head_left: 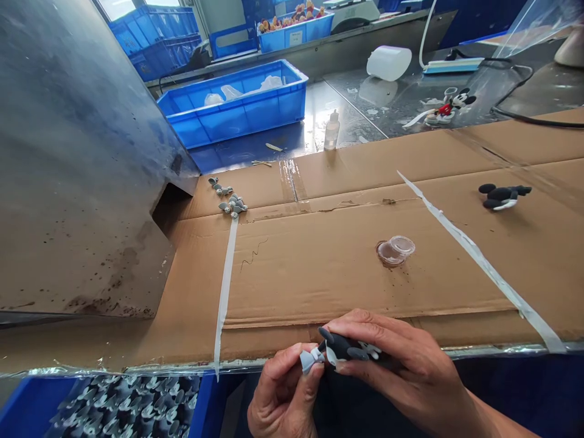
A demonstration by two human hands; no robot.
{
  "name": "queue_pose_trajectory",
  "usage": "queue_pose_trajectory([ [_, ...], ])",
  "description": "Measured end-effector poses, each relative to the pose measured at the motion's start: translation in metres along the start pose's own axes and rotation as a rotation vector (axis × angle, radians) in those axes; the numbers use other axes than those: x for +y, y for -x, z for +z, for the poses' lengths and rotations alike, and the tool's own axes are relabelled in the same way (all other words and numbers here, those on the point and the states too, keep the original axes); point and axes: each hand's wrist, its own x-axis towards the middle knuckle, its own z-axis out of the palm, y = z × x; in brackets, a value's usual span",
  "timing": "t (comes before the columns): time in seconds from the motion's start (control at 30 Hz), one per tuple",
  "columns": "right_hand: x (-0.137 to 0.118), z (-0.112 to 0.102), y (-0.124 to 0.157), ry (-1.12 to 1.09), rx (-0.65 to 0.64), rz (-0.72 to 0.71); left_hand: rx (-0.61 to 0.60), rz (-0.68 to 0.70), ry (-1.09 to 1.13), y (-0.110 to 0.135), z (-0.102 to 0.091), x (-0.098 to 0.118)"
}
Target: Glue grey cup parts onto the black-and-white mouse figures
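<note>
Near the front edge of the cardboard, my left hand [287,389] pinches a small light grey, bow-shaped piece [312,360] between thumb and fingertips. Right beside it, my right hand [401,359] is closed around a dark grey and white toy figurine [342,348]. The two parts meet or nearly meet; fingers hide the exact contact. A similar dark figurine [502,196] lies on the cardboard at the right. Several small grey pieces [233,205] are heaped at the left, by the end of a white tape strip.
A small clear round dish [391,252] with its lid stands mid-cardboard [310,267]. Behind are a dropper bottle [332,131], a blue crate [246,121] and a red-and-black figurine [447,109]. A metal housing [82,182] blocks the left. Below it, a blue bin [36,395] holds many grey parts.
</note>
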Motion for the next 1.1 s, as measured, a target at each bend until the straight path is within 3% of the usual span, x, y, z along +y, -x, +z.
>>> queue_pose_trajectory([
  [0.7,0.0037,-0.0027,0.0021,-0.050,-0.060,-0.049,-0.116,0.171,-0.011,0.0035,0.0004,-0.0023],
  [1.1,0.0035,-0.0042,0.0016,-0.019,-0.050,-0.066,-0.113,0.159,0.014,0.0031,0.0006,-0.0030],
])
